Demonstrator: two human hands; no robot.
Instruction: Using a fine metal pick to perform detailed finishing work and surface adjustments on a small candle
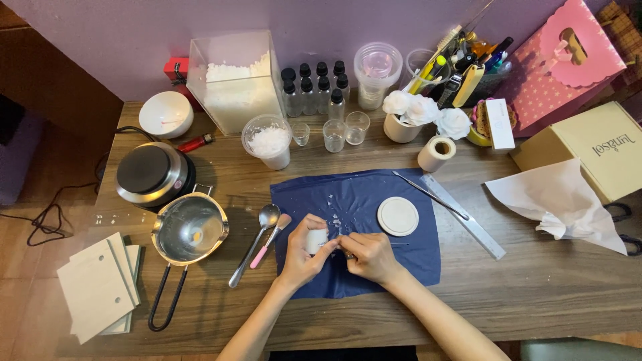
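Left hand [302, 257] gripping small white candle [317, 241] over blue cloth [354, 207], steadying it; right hand [370, 256] pinched closed at its side, picking. Wax bits [332, 212] caught on cloth.

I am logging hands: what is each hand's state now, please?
Left hand: closed on a small white object.
Right hand: fingers curled at the same object; whether it holds anything cannot be told.
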